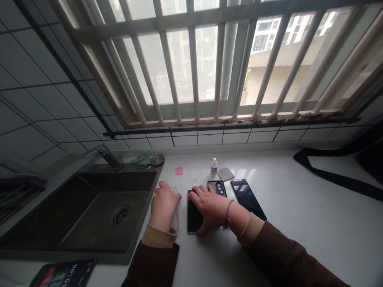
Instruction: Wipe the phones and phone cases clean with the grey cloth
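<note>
My left hand (164,205) is closed on a clear phone case (175,217) that lies on the counter beside the sink; most of the case is hidden under the hand. To its right, my right hand (211,205) spans a black phone (194,219), with the fingers at its top edge and the thumb at its bottom edge. Partly covered by that hand is a dark phone case with camera cutouts (220,187). Further right, a second phone (248,199) lies with its dark glossy side up.
Behind the hands stand a small white-capped bottle (214,167), a folded grey cloth (226,174), a pink sticky note (178,171) and a small white piece (195,178). A sink (89,207) with a faucet (109,157) is at left. A black strap (308,157) lies at right.
</note>
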Demonstrator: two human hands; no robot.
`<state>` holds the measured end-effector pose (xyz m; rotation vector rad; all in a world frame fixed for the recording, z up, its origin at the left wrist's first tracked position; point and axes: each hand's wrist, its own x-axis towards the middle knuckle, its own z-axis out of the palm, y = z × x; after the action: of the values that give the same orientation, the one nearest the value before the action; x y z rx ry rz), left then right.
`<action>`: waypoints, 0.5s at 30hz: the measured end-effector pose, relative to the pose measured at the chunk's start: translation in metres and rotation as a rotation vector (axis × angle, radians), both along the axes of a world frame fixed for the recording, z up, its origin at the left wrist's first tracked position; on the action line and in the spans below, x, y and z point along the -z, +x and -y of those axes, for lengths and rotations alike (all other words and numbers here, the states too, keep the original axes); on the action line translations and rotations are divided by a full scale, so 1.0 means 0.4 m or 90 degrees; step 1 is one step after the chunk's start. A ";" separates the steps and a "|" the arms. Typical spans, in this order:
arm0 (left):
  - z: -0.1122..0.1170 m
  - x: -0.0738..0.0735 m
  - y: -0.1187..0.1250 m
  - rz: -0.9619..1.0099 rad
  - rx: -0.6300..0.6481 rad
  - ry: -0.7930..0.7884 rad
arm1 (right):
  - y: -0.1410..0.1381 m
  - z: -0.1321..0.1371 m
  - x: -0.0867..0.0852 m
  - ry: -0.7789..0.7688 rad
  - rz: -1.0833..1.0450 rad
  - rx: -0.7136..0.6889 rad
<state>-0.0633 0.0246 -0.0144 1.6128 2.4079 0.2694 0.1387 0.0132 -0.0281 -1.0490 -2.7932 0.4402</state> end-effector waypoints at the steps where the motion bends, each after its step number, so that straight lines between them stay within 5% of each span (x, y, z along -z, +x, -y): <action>1: -0.004 -0.001 -0.004 0.029 0.008 -0.002 | 0.002 0.004 -0.002 0.003 -0.003 0.002; 10: -0.012 -0.005 -0.041 0.128 0.041 0.038 | 0.004 0.023 -0.008 0.038 0.003 -0.005; 15: -0.025 0.025 -0.043 0.179 0.057 0.062 | 0.006 0.028 -0.015 0.036 0.000 -0.020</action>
<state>-0.0805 0.0347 -0.0245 1.5957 2.1365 0.5646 0.1410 0.0018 -0.0221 -0.9943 -2.8082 0.3618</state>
